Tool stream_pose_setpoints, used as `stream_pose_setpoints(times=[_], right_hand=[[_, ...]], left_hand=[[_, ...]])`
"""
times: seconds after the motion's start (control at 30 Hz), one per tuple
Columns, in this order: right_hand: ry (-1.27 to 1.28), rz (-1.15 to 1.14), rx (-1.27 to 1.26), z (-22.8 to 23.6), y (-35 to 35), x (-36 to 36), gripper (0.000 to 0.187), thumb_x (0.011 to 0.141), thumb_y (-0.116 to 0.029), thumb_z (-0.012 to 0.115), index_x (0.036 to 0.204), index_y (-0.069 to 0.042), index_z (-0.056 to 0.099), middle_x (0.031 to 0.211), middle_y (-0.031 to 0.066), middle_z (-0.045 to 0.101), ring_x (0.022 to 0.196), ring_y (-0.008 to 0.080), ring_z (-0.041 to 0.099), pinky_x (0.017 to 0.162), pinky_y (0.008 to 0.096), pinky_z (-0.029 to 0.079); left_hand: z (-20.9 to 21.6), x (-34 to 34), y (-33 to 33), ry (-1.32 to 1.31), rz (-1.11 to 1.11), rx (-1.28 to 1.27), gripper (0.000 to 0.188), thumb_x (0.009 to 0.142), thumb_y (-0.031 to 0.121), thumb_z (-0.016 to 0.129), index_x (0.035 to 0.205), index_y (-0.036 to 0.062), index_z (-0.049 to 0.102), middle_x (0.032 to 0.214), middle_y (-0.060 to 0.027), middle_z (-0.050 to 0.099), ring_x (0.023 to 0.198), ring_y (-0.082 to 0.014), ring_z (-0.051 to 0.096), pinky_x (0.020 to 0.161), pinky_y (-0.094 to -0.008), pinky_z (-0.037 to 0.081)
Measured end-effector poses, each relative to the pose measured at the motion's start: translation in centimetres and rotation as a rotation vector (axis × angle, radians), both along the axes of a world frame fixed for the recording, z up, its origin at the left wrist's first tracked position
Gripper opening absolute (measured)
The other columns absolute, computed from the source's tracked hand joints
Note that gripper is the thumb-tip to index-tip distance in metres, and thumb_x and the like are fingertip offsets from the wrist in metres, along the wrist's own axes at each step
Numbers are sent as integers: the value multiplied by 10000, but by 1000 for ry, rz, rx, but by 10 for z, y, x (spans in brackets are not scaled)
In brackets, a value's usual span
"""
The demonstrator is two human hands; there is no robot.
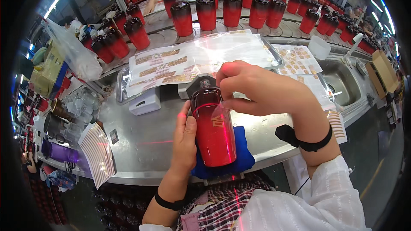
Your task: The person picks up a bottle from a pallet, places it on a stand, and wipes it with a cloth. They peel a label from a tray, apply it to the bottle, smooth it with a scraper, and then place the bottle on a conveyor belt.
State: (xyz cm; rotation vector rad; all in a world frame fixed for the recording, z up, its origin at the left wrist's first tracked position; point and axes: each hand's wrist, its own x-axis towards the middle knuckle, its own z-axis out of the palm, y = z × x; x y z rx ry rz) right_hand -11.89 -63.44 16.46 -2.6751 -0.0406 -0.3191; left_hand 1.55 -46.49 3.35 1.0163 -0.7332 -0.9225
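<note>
A glass bottle (216,139), black at the neck and fading to glossy red, lies tilted in front of me with its base toward me. My left hand (185,139) holds it along its left side, thumb on the front. My right hand (261,87) is bent over the bottle's upper right side, fingers pinched on a small clear film (219,112) at the surface. Gold characters (217,122) show on the red just below the film. Under the bottle is a blue cloth (244,147). The bottle's neck meets a dark angular holder (195,86). Red laser lines cross the bottle and my right hand.
Beyond the holder, a metal tray (125,87) carries sheets of gold decals (165,66). Similar bottles (206,15) line a conveyor behind it. A sink (342,79) is at right, a white box (144,102) and a striped sheet (97,154) at left. Other people work across the conveyor.
</note>
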Motion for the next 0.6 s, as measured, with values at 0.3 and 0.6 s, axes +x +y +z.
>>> stream_pose_setpoints(times=[0.3, 0.6], right_hand=[[153, 3, -22, -1, -3, 21, 173, 825, -123, 716, 792, -9, 589, 947, 131, 565, 937, 327, 552, 808, 405, 477], [-14, -87, 68, -38, -11, 31, 171, 841, -139, 704, 845, -18, 584, 973, 134, 556, 970, 328, 560, 824, 406, 486]], left_hand=[[8, -6, 1, 87, -2, -7, 604, 1056, 310, 406, 1508, -22, 182, 1386, -176, 473, 1221, -204, 527, 1021, -338, 445], [12, -11, 3, -60, 30, 25, 764, 954, 224, 612, 1500, -62, 160, 1357, -184, 461, 1168, -209, 538, 1008, -327, 435]])
